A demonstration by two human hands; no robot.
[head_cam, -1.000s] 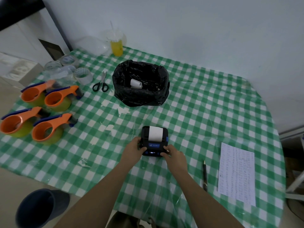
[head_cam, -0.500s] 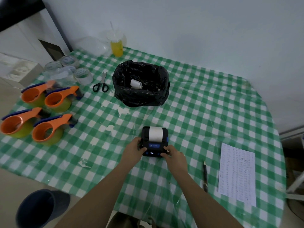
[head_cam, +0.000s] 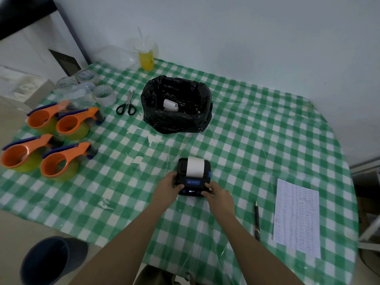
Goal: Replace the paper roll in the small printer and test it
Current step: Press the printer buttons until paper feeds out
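Green-checked cloth covers the worktop [head_cam: 257, 124] against a pale wall. At its near middle sits the small printer [head_cam: 193, 175], white paper [head_cam: 195, 166] lying over its top. The left hand [head_cam: 166, 187] and right hand [head_cam: 219, 195] grip its sides, fingers curled. Thumbs pressing unevenly could slide it or skew the feed.

The strip of white paper [head_cam: 195, 166] issuing from the small black printer [head_cam: 193, 183] is seen longer than in the earlier pictures; more of it is laid over the lid toward the far edge. A slight upward shift of the right hand's [head_cam: 219, 197] fingertips [head_cam: 207, 186] on the front panel is noted. No other change is observed.
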